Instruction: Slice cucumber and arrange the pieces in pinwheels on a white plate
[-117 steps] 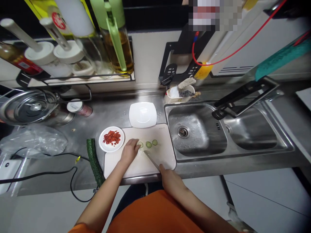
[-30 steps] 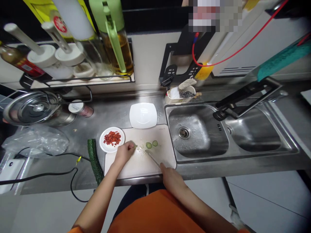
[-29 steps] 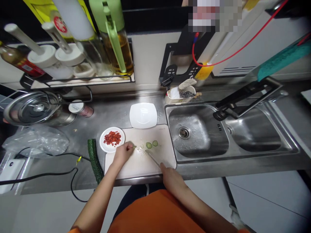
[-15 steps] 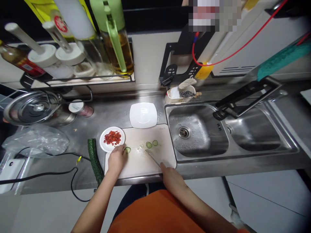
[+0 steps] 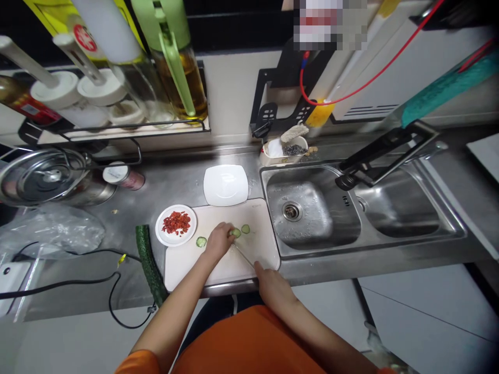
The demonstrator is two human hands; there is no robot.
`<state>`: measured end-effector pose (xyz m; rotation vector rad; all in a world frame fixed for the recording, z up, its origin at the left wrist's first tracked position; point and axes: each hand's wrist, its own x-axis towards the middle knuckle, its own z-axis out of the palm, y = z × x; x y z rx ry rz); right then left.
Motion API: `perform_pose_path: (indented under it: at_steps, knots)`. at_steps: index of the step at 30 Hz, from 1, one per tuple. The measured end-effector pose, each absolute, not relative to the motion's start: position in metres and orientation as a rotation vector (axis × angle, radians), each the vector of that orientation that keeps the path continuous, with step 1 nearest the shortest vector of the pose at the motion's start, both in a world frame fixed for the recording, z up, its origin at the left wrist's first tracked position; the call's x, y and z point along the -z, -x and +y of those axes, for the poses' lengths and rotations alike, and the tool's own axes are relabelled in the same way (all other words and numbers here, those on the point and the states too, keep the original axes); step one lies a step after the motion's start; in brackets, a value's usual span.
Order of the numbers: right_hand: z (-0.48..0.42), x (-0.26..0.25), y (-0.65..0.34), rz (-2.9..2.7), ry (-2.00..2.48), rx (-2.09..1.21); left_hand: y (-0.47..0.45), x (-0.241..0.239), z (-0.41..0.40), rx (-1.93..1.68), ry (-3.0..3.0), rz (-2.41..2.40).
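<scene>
My left hand (image 5: 219, 241) is over the middle of the cutting board (image 5: 191, 270), its fingers drawn together on a cucumber slice (image 5: 235, 233). A second cucumber slice (image 5: 245, 228) lies just right of it, and another cucumber piece (image 5: 201, 242) rests to the left of the hand. My right hand (image 5: 274, 283) is closed around the handle of a knife (image 5: 245, 255), whose thin blade points up and left toward my left fingertips. Chopped red pieces fill part of a white plate (image 5: 159, 232) at the board's upper left corner. A whole-looking cucumber (image 5: 147, 259) lies left of the board.
An empty white square dish (image 5: 225, 184) sits behind the board. On the right is a double sink (image 5: 312, 208) with a black faucet (image 5: 374, 161). A lidded pot (image 5: 47, 174), a plastic bag (image 5: 58, 228) and a black cable (image 5: 58, 286) occupy the left; bottles stand on a rack above.
My left hand has moved right from the left cucumber piece to the slice near the knife tip. The right hand keeps the knife in nearly the same place. The view has shifted slightly.
</scene>
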<state>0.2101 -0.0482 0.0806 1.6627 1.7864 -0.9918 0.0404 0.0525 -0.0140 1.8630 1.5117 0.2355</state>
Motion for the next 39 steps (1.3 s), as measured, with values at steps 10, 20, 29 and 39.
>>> perform_pose_path:
  at_steps: [10,20,29,39]
  knots:
    - [-0.048,-0.082,-0.21,1.772,-1.664,1.01,-0.047,0.003,0.058,-0.319,-1.75,1.477]
    - [-0.048,-0.08,-0.212,1.762,-1.676,1.022,-0.012,-0.003,0.057,-0.349,-1.597,1.556]
    - [-0.044,-0.084,-0.207,1.764,-1.663,0.996,0.004,0.009,0.057,-0.485,-1.874,1.488]
    - [-0.035,-0.08,-0.186,1.9,-1.657,0.944,-0.007,0.023,0.015,-0.506,-1.862,1.773]
